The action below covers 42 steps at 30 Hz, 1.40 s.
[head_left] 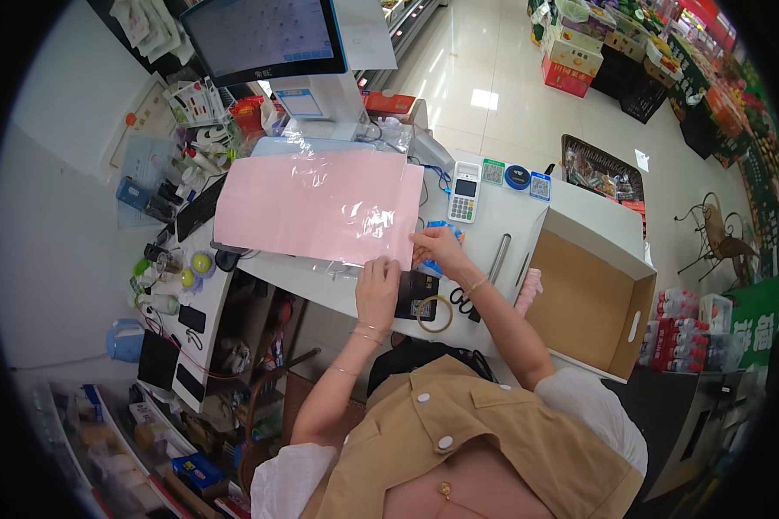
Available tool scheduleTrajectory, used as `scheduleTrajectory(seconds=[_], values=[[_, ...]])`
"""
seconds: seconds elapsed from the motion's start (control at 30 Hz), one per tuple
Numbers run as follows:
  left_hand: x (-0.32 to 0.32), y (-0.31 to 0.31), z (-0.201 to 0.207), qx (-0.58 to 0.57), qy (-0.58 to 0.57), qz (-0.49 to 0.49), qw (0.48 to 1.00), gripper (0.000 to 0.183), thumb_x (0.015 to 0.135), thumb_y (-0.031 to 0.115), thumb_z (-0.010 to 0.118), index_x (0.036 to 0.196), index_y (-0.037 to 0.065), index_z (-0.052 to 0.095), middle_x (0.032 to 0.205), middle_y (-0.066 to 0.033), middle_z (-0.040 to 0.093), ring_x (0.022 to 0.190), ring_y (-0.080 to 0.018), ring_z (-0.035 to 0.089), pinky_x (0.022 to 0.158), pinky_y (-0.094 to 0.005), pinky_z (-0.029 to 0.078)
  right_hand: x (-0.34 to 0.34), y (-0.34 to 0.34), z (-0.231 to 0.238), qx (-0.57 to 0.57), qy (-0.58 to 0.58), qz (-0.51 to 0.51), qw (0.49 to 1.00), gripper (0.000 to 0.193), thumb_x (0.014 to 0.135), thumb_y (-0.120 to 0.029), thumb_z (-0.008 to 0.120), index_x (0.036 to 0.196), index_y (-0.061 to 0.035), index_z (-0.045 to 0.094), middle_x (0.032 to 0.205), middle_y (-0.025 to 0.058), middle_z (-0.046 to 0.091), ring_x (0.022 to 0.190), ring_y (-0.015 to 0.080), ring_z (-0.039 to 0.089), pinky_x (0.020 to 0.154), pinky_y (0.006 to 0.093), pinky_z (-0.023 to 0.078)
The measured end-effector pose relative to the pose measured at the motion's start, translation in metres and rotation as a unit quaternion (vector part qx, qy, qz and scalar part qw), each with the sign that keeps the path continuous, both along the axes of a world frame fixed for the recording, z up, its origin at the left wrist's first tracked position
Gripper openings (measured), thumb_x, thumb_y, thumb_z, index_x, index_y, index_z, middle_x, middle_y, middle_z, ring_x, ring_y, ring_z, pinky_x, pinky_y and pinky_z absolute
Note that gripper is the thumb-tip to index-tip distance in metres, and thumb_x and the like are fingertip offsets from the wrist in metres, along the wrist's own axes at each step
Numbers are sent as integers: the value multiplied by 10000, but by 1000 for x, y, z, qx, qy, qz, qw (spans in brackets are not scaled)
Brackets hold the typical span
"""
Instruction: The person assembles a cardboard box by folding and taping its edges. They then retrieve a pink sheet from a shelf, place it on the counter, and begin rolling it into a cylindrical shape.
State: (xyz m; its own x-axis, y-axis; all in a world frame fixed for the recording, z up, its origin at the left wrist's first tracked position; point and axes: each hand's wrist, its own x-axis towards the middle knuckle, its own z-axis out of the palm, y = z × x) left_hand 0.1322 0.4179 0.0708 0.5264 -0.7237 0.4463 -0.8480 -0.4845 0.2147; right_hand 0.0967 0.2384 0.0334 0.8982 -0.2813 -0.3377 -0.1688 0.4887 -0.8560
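Note:
A large pink sheet (303, 203), with shiny clear plastic film over it, lies across the counter in front of the monitor. My left hand (378, 288) has its fingers together on the sheet's near edge, close to the right corner. With thumb and finger, my right hand (439, 250) pinches the sheet's right edge by that same corner. Just beyond my right hand is a blue packet (447, 228), partly covered. Below my hands lie a roll of tape (434, 314), a pair of black-handled scissors (464, 300) and a dark flat item (415, 294).
An open white cardboard box (590, 285) stands at the right, with a rolled pink piece (529, 292) beside it. A card terminal (465, 194) and a long metal blade-like strip (499, 258) lie on the counter. The monitor (264, 39) rises at the back left.

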Motion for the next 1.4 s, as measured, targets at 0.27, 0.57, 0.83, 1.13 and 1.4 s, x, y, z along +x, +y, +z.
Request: scheduleTrajectory(seconds=[0.27, 0.57, 0.83, 1.13, 1.4], values=[[6, -10, 2, -105, -13, -84, 991, 267, 716, -14, 655, 979, 30, 658, 916, -66, 595, 877, -247, 585, 724, -351, 493, -3, -2, 5, 53, -22, -48, 997, 216, 875, -169, 677, 819, 30, 614, 678, 67, 592, 599, 153, 589, 577, 270, 498], [20, -1, -2, -181, 129, -95, 970, 208, 704, -16, 659, 908, 22, 663, 867, -75, 626, 816, -247, 607, 685, -339, 513, -18, 17, 13, 18, -8, 77, 997, 332, 964, -264, 551, 937, 64, 599, 764, 131, 654, 654, 167, 644, 588, 257, 519], [36, 2, -5, -213, 270, -111, 933, 71, 737, 34, 710, 799, 2, 696, 779, -98, 641, 731, -218, 626, 664, -306, 509, -24, 16, 18, -27, -25, 104, 994, 316, 981, -241, 517, 947, 61, 606, 811, 132, 668, 718, 180, 656, 660, 251, 526], [56, 18, 11, -250, 400, -106, 876, 92, 827, 26, 677, 904, -13, 709, 754, -70, 656, 664, -108, 598, 596, -231, 474, -18, 33, 20, 16, -16, 11, 1000, 266, 974, -234, 527, 961, 25, 585, 830, 129, 662, 738, 177, 662, 690, 277, 533], [257, 194, -83, -491, 90, 473, 726, 127, 879, 98, 605, 835, -20, 601, 700, -77, 563, 614, -185, 532, 587, -325, 470, -34, 38, 24, -23, 14, 0, 1000, 227, 975, -137, 476, 947, 69, 569, 803, 170, 658, 688, 229, 675, 600, 304, 546]])
